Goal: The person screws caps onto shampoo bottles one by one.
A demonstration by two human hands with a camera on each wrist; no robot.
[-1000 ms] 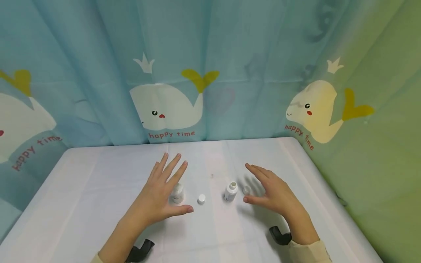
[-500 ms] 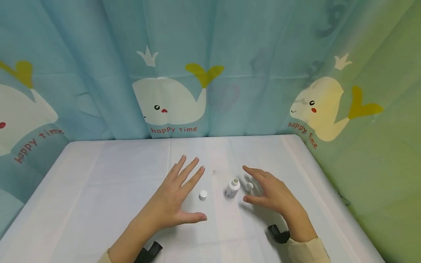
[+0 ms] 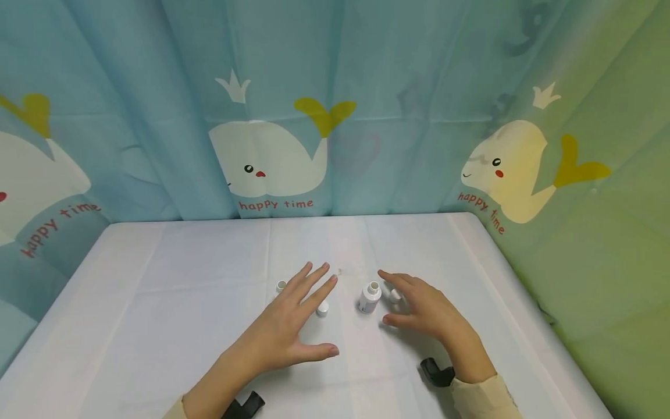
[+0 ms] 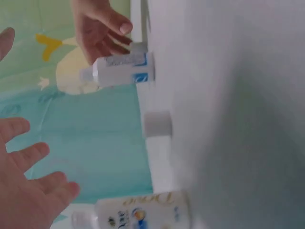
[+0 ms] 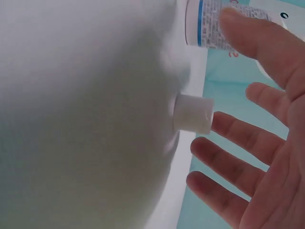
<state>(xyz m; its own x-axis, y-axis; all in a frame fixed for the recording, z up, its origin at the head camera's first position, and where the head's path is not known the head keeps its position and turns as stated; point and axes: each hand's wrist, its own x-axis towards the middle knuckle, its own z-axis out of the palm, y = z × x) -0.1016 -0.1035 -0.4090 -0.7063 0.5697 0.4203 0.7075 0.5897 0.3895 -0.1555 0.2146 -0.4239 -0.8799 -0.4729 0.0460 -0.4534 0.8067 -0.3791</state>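
Observation:
Two white uncapped plastic bottles stand on the table. The right bottle [image 3: 369, 299] shows a blue-striped label in the left wrist view; the left bottle [image 4: 147, 212] carries printed lettering, and in the head view mostly its mouth [image 3: 281, 286] shows behind my left hand [image 3: 282, 329]. That hand is held with fingers spread, holding nothing. A white cap [image 3: 322, 309] lies just beyond its fingers, partly covered in the head view. My right hand [image 3: 421, 305] is also empty, thumb and fingers apart, beside the right bottle. Another white cap [image 5: 193, 113] sits close to its fingertips.
A white cloth [image 3: 188, 302] covers the table. Blue-green curtains [image 3: 387, 70] with whale prints hang behind it and at the right. Black wrist mounts [image 3: 437, 372] are strapped under both wrists.
My left hand has moved right, toward the middle cap, with its fingers still spread. The left bottle's mouth has come into sight behind it. My right hand has shifted slightly left.

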